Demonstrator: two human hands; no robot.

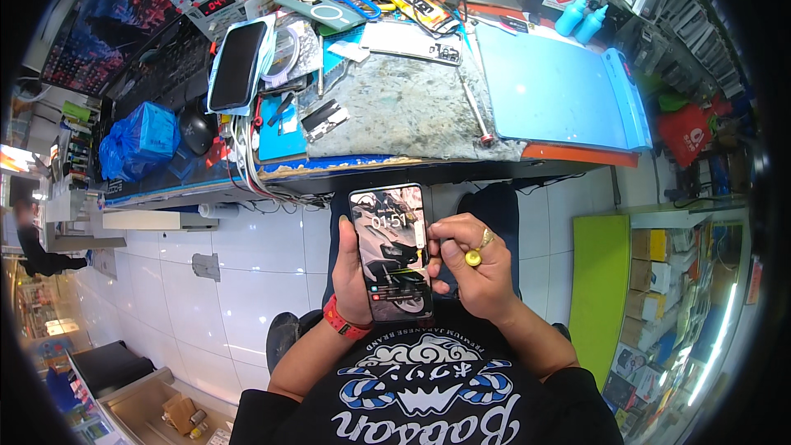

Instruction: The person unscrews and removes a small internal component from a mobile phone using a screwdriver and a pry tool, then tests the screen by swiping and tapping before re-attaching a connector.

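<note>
A lit smartphone [390, 257] lies upright in my left hand [353, 276], above my lap. My left thumb runs along its left edge and the fingers wrap behind it. The screen shows a lock picture of a motorcycle, with a white slider bar near its right side. My right hand [476, 268] is closed at the phone's right edge, its fingertips touching that side. A small thing with a round yellow end [472, 258] pokes out of the right fist; its other part is hidden by the fingers.
Ahead stands a cluttered workbench with a worn grey mat [387, 107]. On it lie another phone [239, 62], a screwdriver [476, 111], an opened phone body [412, 41] and a blue pad [552, 91]. A blue plastic bag [140, 142] sits left; a green panel [597, 280] stands right.
</note>
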